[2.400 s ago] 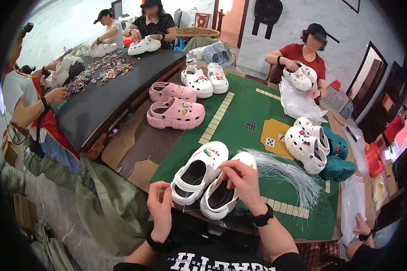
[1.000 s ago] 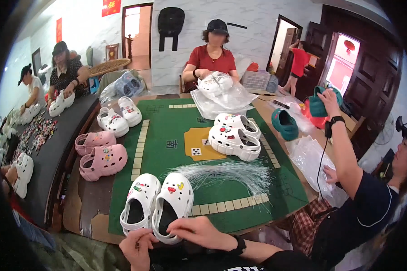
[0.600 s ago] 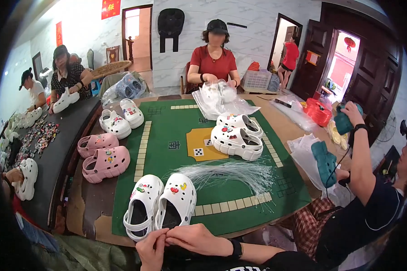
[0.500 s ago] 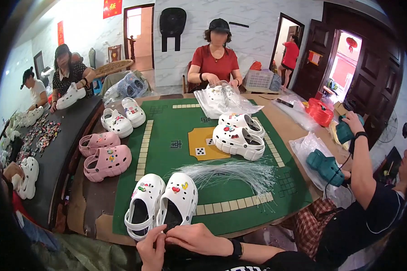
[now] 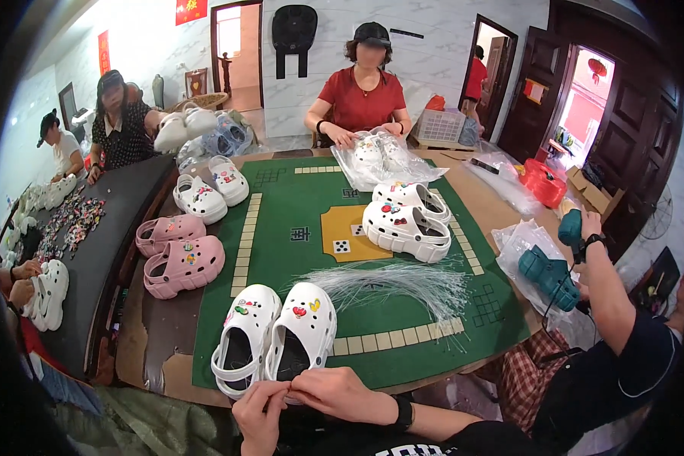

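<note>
White clogs [image 5: 283, 319] stand side by side at lower centre in the head view, toes pointing up the frame, heels near the lower edge of a green mat [image 5: 289, 205]. Just below, the left hand [image 5: 257, 414] and right hand [image 5: 340, 397] meet at the right-hand clog's heel, thumbs and forefingers drawn close; whether anything is pinched between them, I cannot tell. Clear strands [image 5: 403, 289] lie loose to the right. Anything so fine could slip from the fingertips if the pinch slackened, and a sideways tug might skew the heel, since neither hand visibly steadies the toes.
</note>
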Demonstrator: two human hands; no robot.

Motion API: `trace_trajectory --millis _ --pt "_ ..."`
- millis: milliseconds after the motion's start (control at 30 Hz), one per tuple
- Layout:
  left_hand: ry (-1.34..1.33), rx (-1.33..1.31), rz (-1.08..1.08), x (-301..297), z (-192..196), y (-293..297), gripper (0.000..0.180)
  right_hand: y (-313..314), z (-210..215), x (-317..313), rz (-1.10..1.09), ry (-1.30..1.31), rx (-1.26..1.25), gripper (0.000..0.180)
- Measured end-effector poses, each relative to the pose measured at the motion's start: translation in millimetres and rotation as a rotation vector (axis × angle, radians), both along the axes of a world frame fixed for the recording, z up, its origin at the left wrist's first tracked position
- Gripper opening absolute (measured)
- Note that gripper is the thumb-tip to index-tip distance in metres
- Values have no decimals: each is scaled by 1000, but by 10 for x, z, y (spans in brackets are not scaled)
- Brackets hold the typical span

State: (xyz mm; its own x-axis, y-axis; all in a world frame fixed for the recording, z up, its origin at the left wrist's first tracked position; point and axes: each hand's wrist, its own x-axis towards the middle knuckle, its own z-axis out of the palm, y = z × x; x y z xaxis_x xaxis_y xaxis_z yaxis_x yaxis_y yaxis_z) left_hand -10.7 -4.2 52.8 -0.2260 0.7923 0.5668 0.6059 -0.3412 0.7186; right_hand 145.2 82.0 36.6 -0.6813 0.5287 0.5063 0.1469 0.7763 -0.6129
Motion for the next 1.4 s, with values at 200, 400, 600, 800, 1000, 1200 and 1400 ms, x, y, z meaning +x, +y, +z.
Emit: trace_trajectory --millis 200,400,600,800,1000,1200,1400 --pt "-221 -189 9 6 -120 -25 8 -14 -4 -36 -37 -61 170 18" --pt "-209 -282 5 -26 -98 9 9 30 17 -3 -48 -86 229 18" --pt "-225 -308 -20 -55 -135 -20 10 -3 18 -18 -13 -124 199 18" --pt "-106 -216 -36 -52 -141 -33 12 -23 -4 -20 -34 -112 206 18" --pt "-72 -213 -17 -42 -124 -16 12 -29 -5 -3 5 -63 116 16" --pt "-86 -160 20 -25 -157 -36 11 -36 -6 10 3 -23 59 14" --pt "-165 -228 34 -24 -169 -72 12 -41 -34 46 -1 -15 16 16"
